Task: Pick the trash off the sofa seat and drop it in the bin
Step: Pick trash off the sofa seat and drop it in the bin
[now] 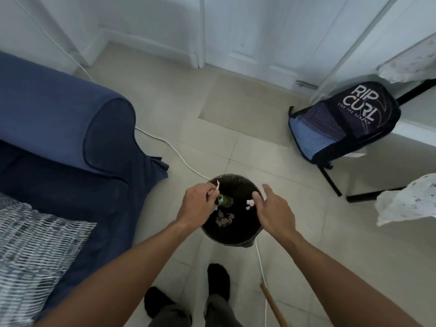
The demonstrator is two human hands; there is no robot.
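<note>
My left hand (197, 204) grips crumpled trash (215, 188) directly over the bin (236, 234), lower centre; my right hand (273, 208) hovers, fingers spread, empty.

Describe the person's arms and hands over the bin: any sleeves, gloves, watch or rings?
Both arms are bare, no sleeve in view. The left hand and right hand wear no gloves. No watch, bracelet or ring shows on either wrist or the visible fingers. Lower down, grey trousers and dark socks show.
</note>
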